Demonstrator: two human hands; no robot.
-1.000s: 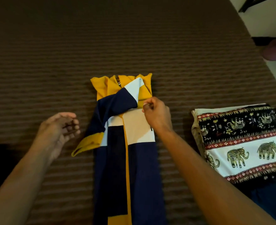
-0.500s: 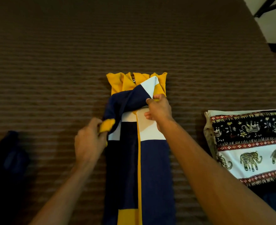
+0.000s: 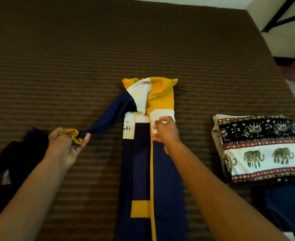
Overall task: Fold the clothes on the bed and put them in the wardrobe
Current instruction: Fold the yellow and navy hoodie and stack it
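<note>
I see the navy, yellow and white cotton hoodie (image 3: pixel 153 171) lying lengthwise on the brown ribbed bedspread (image 3: pixel 73 58), hood away from me. My left hand (image 3: pixel 65 145) pinches its sleeve cuff (image 3: pixel 73 136), stretched out leftward; my right hand (image 3: pixel 166 134) pinches the chest, so the sleeve folds rightward across the body.

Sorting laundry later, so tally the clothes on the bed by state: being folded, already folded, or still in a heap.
Being folded: 1, the navy and yellow jacket
Already folded: 1, the elephant-print cloth
Heaped: 1, the dark pile
Total: 3
</note>
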